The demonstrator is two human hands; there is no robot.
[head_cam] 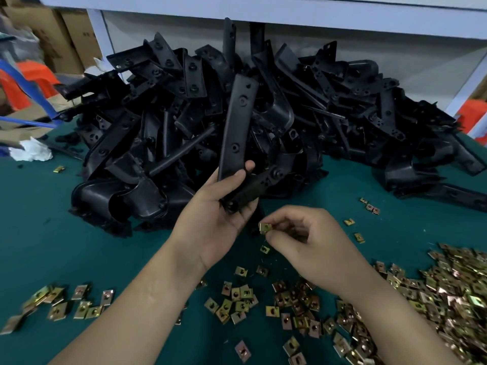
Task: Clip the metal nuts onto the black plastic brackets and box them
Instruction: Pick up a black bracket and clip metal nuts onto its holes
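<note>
At the centre of the frame the left hand (221,222) grips a bracket (237,127) by its lower end, fingers and thumb curled round it, so its long strip points up in front of the pile (342,101) of brackets filling the upper half. Just to the right and lower, the right hand (313,243) pinches one nut (264,228) at its fingertips, near the bracket's foot but not touching it.

The bracket looks like light, stiff moulded plastic with smooth faces. Holding it low by the thick end should leave the strip's holes free. The nut is a small, thin folded metal clip, probably springy and sharp-edged, best pinched by its flat sides with the open mouth leading. More nuts (448,285) lie heaped at lower right and scattered along the bottom of the green mat (39,233). No box is in view.
</note>
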